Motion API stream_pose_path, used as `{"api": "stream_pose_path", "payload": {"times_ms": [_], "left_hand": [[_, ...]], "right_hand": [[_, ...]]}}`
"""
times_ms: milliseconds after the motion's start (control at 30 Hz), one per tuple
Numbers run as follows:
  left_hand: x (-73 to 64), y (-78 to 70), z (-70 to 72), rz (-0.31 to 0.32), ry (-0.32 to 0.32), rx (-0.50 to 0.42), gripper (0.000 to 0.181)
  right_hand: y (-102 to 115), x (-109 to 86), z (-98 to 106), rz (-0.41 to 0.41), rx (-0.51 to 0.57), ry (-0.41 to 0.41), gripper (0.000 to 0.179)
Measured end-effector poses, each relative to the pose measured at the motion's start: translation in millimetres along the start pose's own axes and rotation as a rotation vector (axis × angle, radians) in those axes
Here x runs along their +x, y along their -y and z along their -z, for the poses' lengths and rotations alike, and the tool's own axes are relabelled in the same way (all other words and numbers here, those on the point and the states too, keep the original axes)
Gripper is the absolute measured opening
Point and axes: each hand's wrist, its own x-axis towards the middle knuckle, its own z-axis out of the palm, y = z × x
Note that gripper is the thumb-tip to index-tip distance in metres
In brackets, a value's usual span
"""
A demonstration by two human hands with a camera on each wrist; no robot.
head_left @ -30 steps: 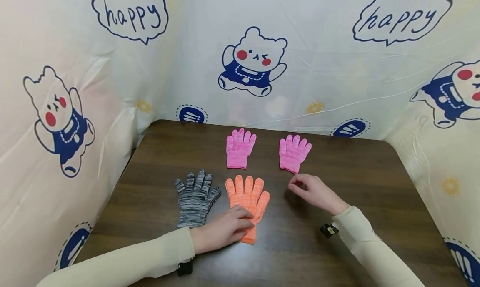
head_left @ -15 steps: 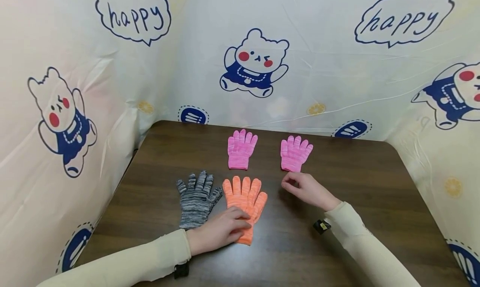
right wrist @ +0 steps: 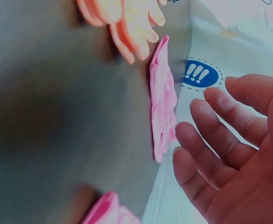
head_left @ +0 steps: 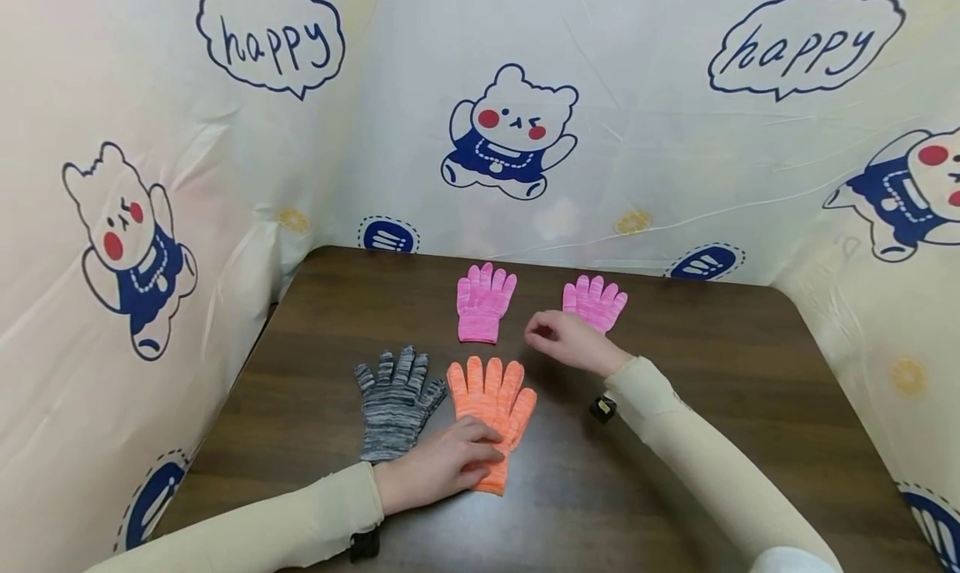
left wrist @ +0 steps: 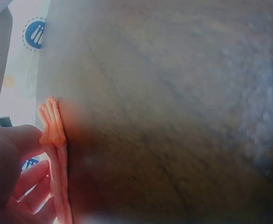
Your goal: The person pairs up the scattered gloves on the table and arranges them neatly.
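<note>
An orange knit glove (head_left: 487, 390) lies flat on the table with its fingers pointing away. My left hand (head_left: 442, 465) rests on its lower palm and cuff, fingers relaxed; the left wrist view shows fingertips against the glove's edge (left wrist: 58, 163). To its left lies a grey-and-black striped glove (head_left: 393, 415), its cuff partly hidden by my left hand. Two pink gloves lie farther back, one in the middle (head_left: 483, 306) and one to the right (head_left: 596, 302). My right hand (head_left: 573, 340) hovers, loosely curled and holding nothing, covering the right pink glove's cuff.
The dark wooden table (head_left: 720, 373) extends to a patterned white curtain (head_left: 645, 98) along its back and sides. A black wrist device (head_left: 602, 408) sits under the right sleeve.
My right hand has moved left and away from me, from below the right pink glove toward the space between the pink gloves. My left hand stays on the orange glove, which shifted slightly left.
</note>
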Motion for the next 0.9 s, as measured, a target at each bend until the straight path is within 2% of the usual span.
{"api": "stream_pose_path", "payload": {"times_ms": [367, 533, 733, 900], "left_hand": [[0.8, 2.9, -1.4, -0.029, -0.009, -0.011, 0.025], [-1.1, 7.9, -5.0, -0.050, -0.023, -0.021, 0.024], [-0.5, 5.1, -2.0, 0.000, 0.012, -0.028, 0.025], [-0.7, 4.9, -2.3, 0.000, 0.011, -0.033, 0.025]], "right_hand": [[6.1, 50.9, 0.6, -0.023, -0.032, 0.031, 0.011], [4.7, 74.1, -1.4, -0.027, -0.090, 0.035, 0.008], [6.2, 97.8, -2.4, -0.028, -0.164, 0.054, 0.009], [0.3, 116.9, -10.6, -0.053, -0.250, 0.080, 0.012]]}}
